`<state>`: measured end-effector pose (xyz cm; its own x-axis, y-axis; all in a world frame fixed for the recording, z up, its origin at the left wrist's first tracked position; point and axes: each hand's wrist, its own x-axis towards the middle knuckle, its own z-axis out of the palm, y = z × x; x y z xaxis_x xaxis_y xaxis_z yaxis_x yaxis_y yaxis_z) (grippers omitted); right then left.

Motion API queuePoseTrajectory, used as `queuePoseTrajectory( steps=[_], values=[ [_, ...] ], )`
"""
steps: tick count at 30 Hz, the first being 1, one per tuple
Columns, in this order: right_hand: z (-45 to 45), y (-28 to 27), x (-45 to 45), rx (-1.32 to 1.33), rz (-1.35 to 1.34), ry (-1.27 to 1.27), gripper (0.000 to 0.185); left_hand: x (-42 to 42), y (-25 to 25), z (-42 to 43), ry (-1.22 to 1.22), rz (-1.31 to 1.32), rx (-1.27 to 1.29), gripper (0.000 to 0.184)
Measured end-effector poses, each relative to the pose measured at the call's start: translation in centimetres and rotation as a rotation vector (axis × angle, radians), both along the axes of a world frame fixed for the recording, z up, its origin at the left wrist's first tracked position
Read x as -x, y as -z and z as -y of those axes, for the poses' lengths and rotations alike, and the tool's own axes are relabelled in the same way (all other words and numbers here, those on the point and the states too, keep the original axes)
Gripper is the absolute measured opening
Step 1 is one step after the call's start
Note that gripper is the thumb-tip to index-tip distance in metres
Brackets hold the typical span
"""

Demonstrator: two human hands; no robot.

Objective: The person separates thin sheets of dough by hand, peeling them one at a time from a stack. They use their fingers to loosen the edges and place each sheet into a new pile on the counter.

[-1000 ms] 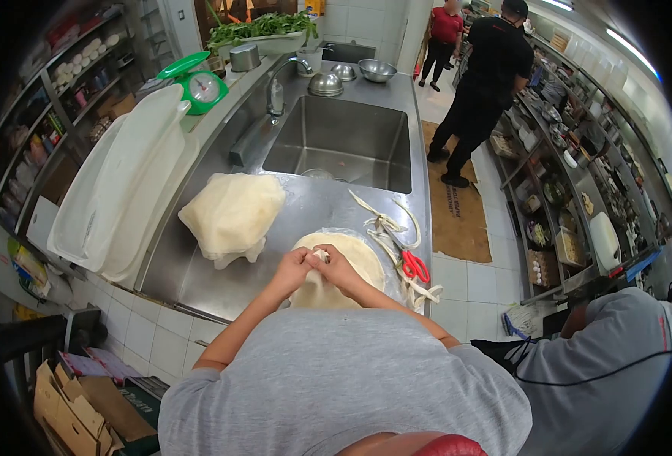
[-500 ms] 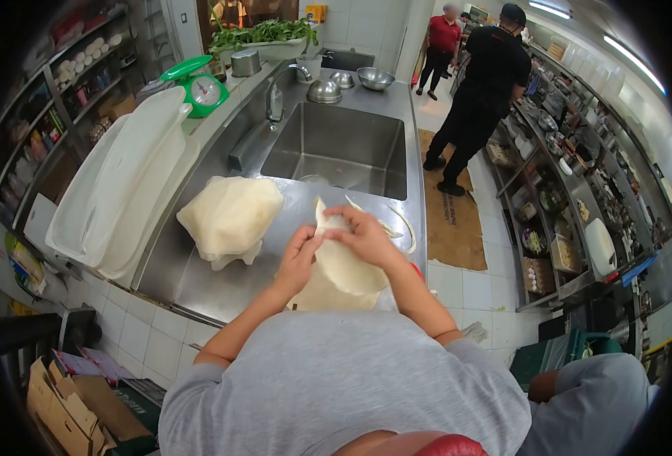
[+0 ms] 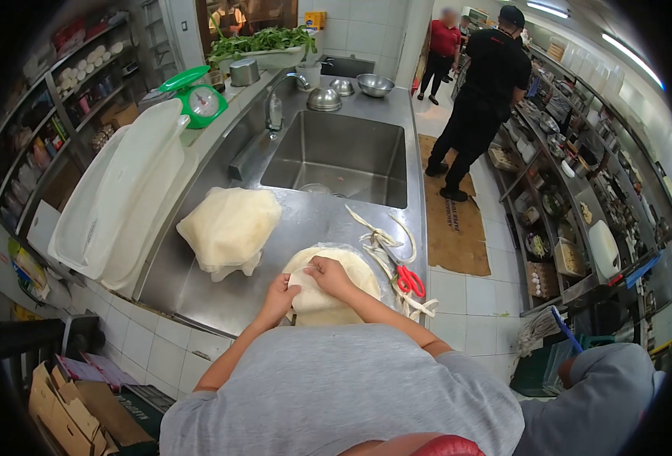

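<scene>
Thin round dough sheets [image 3: 358, 272] lie on clear plastic at the front of the steel counter. My left hand [image 3: 279, 295] pinches the left edge of the top sheet. Fingers of my right hand [image 3: 327, 275] close on the same sheet, a little higher and to the right. Left of them sits a pile of pale dough sheets [image 3: 229, 228]. Red-handled scissors [image 3: 410, 282] lie at the right among dough strips [image 3: 381, 239].
A steel sink [image 3: 339, 159] is beyond the hands. White tubs [image 3: 115, 197] and a green scale [image 3: 201, 102] stand left. One person in black [image 3: 488, 91] and another in red [image 3: 444, 42] stand beyond; a grey-clad person [image 3: 602, 395] is at lower right.
Both hands have lowered from the raised dough edge and moved slightly apart on the sheet. The scissors show again. The grey-clad person at the right has shifted down since the first frame.
</scene>
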<state>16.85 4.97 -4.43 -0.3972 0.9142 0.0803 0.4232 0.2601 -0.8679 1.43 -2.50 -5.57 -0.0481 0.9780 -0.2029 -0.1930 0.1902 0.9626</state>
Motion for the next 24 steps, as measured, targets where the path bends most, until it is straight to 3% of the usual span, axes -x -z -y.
queuePoseTrajectory(
  steps=[3,6,14,19,23,24],
  values=[
    [0.8,0.0,0.2,-0.193,0.045,-0.025,0.031,0.3,0.6,-0.6,0.045,-0.019,0.008,0.026],
    [0.1,-1.6,-0.8,0.138,0.153,-0.199,0.034,0.5,0.6,-0.6,0.126,-0.004,-0.028,0.032],
    [-0.1,-1.6,-1.1,-0.169,0.113,-0.028,0.025,0.4,-1.1,-0.4,0.160,-0.038,-0.051,0.036],
    [1.3,-1.9,-0.3,-0.448,0.200,-0.027,0.021,0.9,-0.1,-1.7,0.058,-0.317,-0.094,0.027],
    [0.7,-1.5,-0.2,-0.327,0.296,0.060,0.018,0.6,-0.3,-2.0,0.008,-0.580,-0.143,0.021],
    [0.8,-2.0,-0.3,-0.279,0.332,0.057,0.018,0.5,-0.1,-1.9,0.005,-0.533,-0.144,0.019]
  ],
)
